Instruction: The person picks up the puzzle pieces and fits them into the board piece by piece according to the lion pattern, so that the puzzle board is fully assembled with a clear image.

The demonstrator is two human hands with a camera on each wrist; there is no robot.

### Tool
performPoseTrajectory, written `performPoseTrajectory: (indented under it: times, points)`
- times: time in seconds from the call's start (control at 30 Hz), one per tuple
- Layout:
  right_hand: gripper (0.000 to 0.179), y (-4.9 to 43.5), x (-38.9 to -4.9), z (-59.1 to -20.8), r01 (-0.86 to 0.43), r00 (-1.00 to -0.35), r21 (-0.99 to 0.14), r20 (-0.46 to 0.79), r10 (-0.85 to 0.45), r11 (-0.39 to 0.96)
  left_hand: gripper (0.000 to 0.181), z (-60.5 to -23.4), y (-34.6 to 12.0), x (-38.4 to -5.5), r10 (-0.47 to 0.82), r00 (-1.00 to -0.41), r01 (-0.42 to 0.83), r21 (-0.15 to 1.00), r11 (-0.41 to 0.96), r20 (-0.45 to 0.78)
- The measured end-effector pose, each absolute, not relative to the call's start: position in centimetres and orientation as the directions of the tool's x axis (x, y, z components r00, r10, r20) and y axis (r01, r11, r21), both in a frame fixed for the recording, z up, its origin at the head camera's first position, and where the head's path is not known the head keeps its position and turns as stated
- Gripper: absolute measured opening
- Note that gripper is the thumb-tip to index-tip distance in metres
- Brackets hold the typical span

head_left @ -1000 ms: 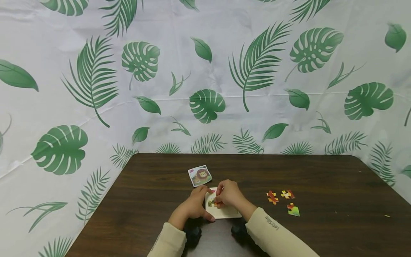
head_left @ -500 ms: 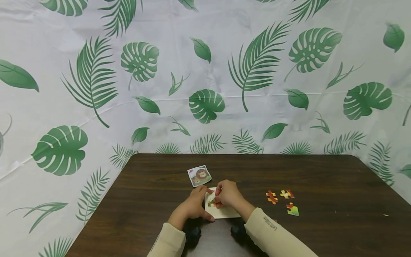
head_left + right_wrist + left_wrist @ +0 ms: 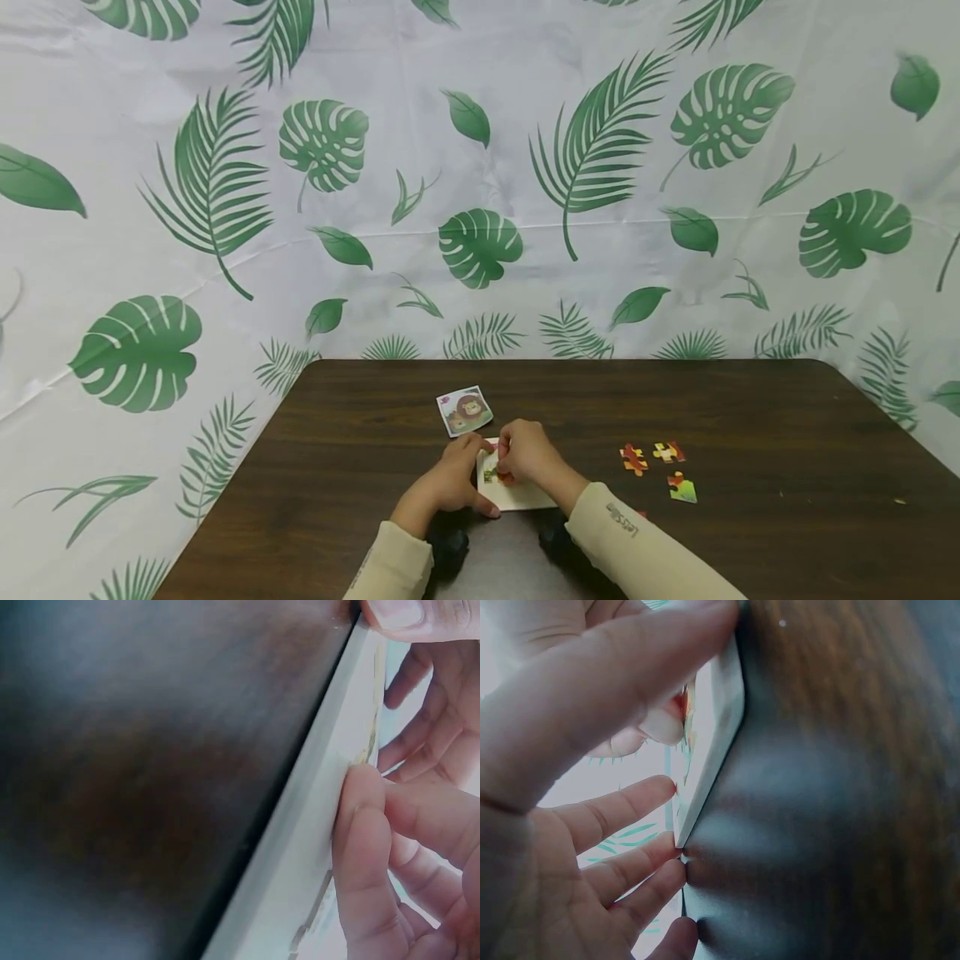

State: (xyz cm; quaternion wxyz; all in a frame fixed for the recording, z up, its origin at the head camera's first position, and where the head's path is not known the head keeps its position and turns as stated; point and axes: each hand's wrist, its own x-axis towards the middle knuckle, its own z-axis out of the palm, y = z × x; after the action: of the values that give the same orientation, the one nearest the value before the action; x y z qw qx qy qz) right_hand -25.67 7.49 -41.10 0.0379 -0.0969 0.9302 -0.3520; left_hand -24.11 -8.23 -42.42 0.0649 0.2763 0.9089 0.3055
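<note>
Cream sleeves (image 3: 392,560) frame two bare hands at work over a pale puzzle board (image 3: 531,498) lying flat on a dark wood-grain table (image 3: 750,425), near the edge closest to the person. The left hand (image 3: 444,479) braces the board, its fingers loosely spread, fingertips resting along the left side and thumb at the near edge. The right hand (image 3: 531,454) reaches over the board, thumb and fingertips drawn together in a pinch on an orange puzzle piece (image 3: 506,480), mostly hidden beneath them. Other coloured sections show on the board between the hands. To the right, well apart from it, lie a red interlocking piece (image 3: 633,459), a yellow-and-red piece (image 3: 669,452) and a green-cornered piece (image 3: 682,488). Just beyond the board sits a lion picture card (image 3: 465,411), slightly turned. A white leaf-print cloth (image 3: 420,58) hangs behind the table.
</note>
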Motion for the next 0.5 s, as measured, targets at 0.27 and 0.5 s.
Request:
performPoseTrajectory:
  times: [0.27,0.5]
  points:
    - [0.025,8.1,-25.7,-41.9,-0.185,-0.972,-0.703,0.029,-0.233,0.686,0.074,-42.4,-8.2,-24.0,0.536,-0.843,0.451,0.594,0.666,0.039]
    - [0.020,8.6,-25.8,-42.2,-0.238,-0.957,-0.745,0.071,-0.280,0.623,0.073,-42.4,-8.2,-24.0,0.536,-0.844,0.448,0.599,0.664,0.037]
